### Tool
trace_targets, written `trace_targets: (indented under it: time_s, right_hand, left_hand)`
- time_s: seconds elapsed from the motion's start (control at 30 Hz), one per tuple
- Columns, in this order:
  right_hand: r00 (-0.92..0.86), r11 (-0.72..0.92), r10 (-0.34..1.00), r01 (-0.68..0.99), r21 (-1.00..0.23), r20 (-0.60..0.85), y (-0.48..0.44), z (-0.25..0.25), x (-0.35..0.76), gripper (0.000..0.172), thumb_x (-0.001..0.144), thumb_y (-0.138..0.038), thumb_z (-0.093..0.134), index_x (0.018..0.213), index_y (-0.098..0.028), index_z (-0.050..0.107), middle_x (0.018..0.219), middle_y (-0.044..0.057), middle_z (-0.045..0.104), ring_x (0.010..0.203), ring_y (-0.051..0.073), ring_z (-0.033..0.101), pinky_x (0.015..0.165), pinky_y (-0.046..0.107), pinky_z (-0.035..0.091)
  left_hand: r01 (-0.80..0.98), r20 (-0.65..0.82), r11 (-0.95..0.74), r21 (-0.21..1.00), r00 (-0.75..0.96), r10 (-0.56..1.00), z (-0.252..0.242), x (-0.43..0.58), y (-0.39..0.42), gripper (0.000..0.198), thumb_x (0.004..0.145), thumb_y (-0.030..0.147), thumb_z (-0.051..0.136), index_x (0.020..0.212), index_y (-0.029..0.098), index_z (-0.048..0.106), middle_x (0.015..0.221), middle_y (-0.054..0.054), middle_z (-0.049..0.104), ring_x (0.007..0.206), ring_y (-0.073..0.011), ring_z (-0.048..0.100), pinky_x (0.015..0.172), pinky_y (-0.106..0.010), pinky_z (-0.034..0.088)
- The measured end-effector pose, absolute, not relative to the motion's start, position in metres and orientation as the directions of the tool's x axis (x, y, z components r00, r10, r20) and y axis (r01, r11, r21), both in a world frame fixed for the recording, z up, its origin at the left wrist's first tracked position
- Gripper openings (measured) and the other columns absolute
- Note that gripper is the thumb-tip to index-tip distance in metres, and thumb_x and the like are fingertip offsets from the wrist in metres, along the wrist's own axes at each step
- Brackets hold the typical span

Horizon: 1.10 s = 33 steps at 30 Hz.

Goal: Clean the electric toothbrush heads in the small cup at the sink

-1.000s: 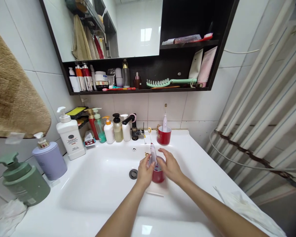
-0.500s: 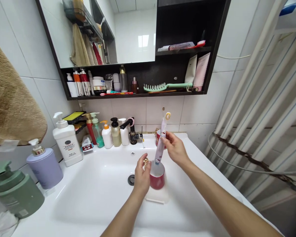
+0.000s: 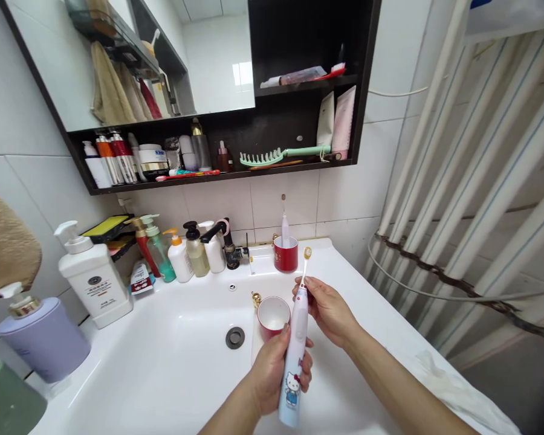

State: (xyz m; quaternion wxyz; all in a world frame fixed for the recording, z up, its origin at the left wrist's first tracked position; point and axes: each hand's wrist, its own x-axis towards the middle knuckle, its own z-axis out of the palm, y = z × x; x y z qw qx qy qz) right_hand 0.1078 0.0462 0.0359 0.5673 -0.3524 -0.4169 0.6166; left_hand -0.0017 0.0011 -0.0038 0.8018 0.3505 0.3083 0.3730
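An electric toothbrush (image 3: 298,338), pink above and light blue below with a cartoon cat, is held upright at a slight tilt over the sink. My left hand (image 3: 274,368) is wrapped round its lower handle. The fingers of my right hand (image 3: 327,308) pinch it near the neck, just below the yellowish brush head. Left of the toothbrush a red cup (image 3: 273,317) with a white inside and a gold handle stands in the basin. Another red cup (image 3: 286,257) on the sink's back ledge holds a second electric toothbrush (image 3: 285,231).
Pump bottles (image 3: 196,251) line the back left of the sink (image 3: 181,362), beside a black faucet (image 3: 229,248). Above hangs a dark cabinet (image 3: 272,136) with a mirror, a green comb and cosmetics. White pipes (image 3: 462,163) run along the right.
The toothbrush has come out of the near cup, toward me. My left hand has left the cup and closed round the handle; my right hand has moved to the neck. The view has shifted right.
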Motion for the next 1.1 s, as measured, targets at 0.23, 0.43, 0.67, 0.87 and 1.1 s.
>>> trace_targets:
  time_s: [0.23, 0.43, 0.67, 0.87, 1.1]
  right_hand:
    - [0.075, 0.108, 0.994, -0.408, -0.907, 0.085, 0.047, 0.03, 0.107, 0.018, 0.062, -0.033, 0.05, 0.064, -0.015, 0.05, 0.05, -0.003, 0.05, 0.048, 0.008, 0.047, 0.053, 0.022, 0.038]
    - [-0.007, 0.041, 0.999, -0.485, -0.873, 0.051, 0.047, 0.035, 0.109, 0.018, 0.061, -0.032, 0.051, 0.063, -0.015, 0.047, 0.051, -0.002, 0.052, 0.048, 0.009, 0.049, 0.054, 0.024, 0.039]
    - [0.088, 0.077, 0.995, -0.47, -0.879, 0.04, 0.051, 0.031, 0.114, 0.018, 0.06, -0.032, 0.051, 0.065, -0.015, 0.047, 0.056, -0.001, 0.052, 0.049, 0.008, 0.049, 0.053, 0.024, 0.04]
    - [0.102, 0.107, 0.99, -0.064, -0.992, 0.101, 0.068, 0.027, 0.12, 0.02, 0.067, -0.032, 0.04, 0.072, -0.015, 0.048, 0.053, -0.003, 0.043, 0.045, 0.005, 0.044, 0.046, 0.02, 0.04]
    - [0.01, 0.012, 1.0, 0.435, -0.9, 0.018, 0.131, 0.008, 0.079, 0.018, 0.065, -0.021, 0.046, 0.081, -0.013, 0.046, 0.052, -0.002, 0.047, 0.039, 0.008, 0.045, 0.038, 0.023, 0.039]
  left_hand:
    - [-0.205, -0.205, 0.31, 0.928, 0.411, 0.888, -0.005, 0.001, 0.0, 0.047, 0.059, 0.059, 0.031, 0.069, 0.015, 0.04, 0.043, 0.005, 0.041, 0.032, -0.0042, 0.034, 0.037, -0.019, 0.022]
    - [-0.265, -0.281, 0.441, 0.858, 0.476, 0.833, -0.003, 0.004, -0.004, 0.043, 0.061, 0.057, 0.031, 0.068, 0.016, 0.039, 0.042, 0.006, 0.038, 0.03, -0.0035, 0.032, 0.037, -0.019, 0.02]
    - [-0.21, -0.352, 0.538, 0.816, 0.558, 0.751, -0.006, 0.002, -0.004, 0.042, 0.062, 0.057, 0.029, 0.068, 0.016, 0.038, 0.039, 0.007, 0.035, 0.029, -0.0024, 0.029, 0.038, -0.018, 0.016]
    - [-0.342, -0.328, 0.522, 0.781, 0.488, 0.809, -0.003, -0.006, 0.006, 0.041, 0.061, 0.057, 0.032, 0.069, 0.017, 0.039, 0.041, 0.007, 0.036, 0.029, -0.0023, 0.03, 0.038, -0.018, 0.016]
    - [-0.572, -0.372, 0.478, 0.666, 0.301, 0.878, -0.002, -0.018, 0.025, 0.039, 0.061, 0.055, 0.035, 0.065, 0.017, 0.038, 0.041, 0.007, 0.036, 0.03, -0.002, 0.028, 0.037, -0.017, 0.01]
